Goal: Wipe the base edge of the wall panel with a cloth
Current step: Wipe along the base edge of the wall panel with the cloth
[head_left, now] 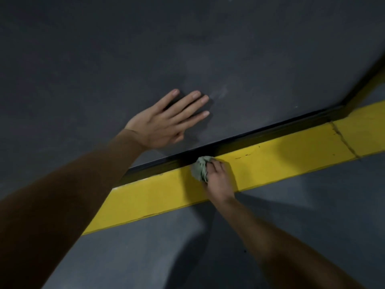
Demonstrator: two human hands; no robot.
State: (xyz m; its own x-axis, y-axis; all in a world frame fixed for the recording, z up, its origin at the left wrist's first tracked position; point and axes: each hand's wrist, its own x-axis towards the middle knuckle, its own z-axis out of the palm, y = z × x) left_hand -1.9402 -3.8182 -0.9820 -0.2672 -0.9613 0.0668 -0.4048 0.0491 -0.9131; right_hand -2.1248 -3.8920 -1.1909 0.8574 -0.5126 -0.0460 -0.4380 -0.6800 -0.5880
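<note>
Brown left sleeve (pixel 52 205) fills the lower left of the frame; beyond it the dark wall panel (pixel 104 49) spans the top, the yellow floor stripe (pixel 281 161) crosses the middle, and the black base edge (pixel 260 134) runs between them. My left hand (pixel 164 124) lies flat on the panel, fingers straight and slightly spread, while my right hand (pixel 218 180), centre frame, curls round the wadded green cloth (pixel 201 167) pressed at that edge. Best practice, I judge: keep the wad tucked into the edge and draw it along steadily.

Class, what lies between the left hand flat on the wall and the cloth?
In the head view, only bare grey wall panel and its black base edge.
</note>
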